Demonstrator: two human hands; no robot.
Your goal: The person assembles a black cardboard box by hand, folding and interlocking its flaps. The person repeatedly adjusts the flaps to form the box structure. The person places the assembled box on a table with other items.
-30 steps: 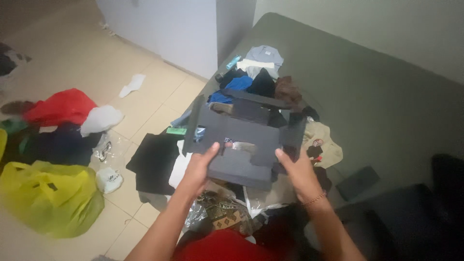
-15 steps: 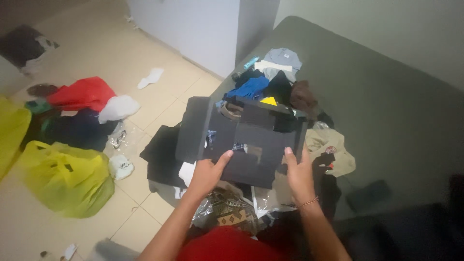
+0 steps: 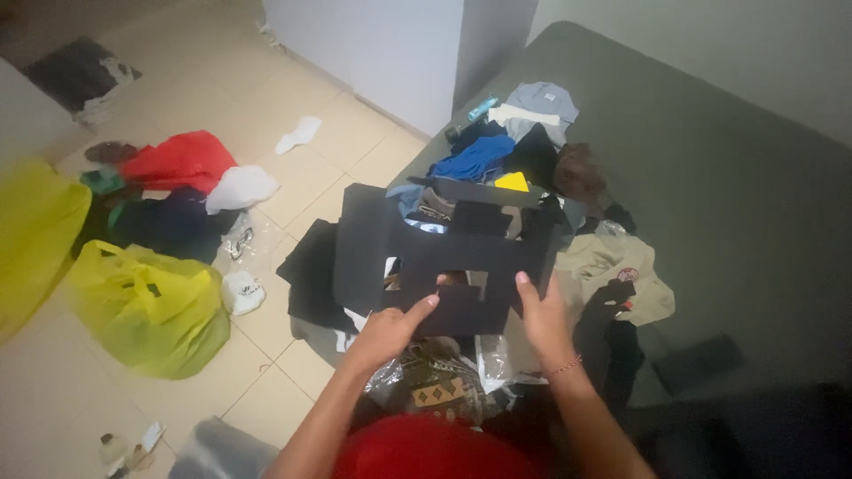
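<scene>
- The left hand (image 3: 390,328) has its grip pinched on the near edge of a dark flat cut-out panel (image 3: 444,253), with the thumb on top pointing to 2 o'clock.
- The right hand (image 3: 543,315) also clamps its grip on the same panel at its near right corner; the thumb lies on top and a thin bracelet (image 3: 566,365) sits at the wrist.
- The panel is held up at the middle of the view, above the edge of the bed (image 3: 710,195), with its flaps reaching towards 10 and 12 o'clock and with gaps in it through which clothes show.
- At 12 o'clock from the panel lies a pile of clothes (image 3: 524,142), among them a blue garment (image 3: 475,160), a small yellow piece (image 3: 512,182) and a brown one (image 3: 577,173).
- At 3 o'clock from the panel lies a beige shirt (image 3: 621,266) with a round patch.
- Under the hands, at 6 o'clock, is a patterned cloth (image 3: 435,390) in clear wrap.
- At 9 o'clock, on the tiled floor (image 3: 222,80), stands a yellow plastic bag (image 3: 151,306); a red cloth (image 3: 182,160) and a white bag (image 3: 240,188) lie beyond it towards 10 o'clock.
</scene>
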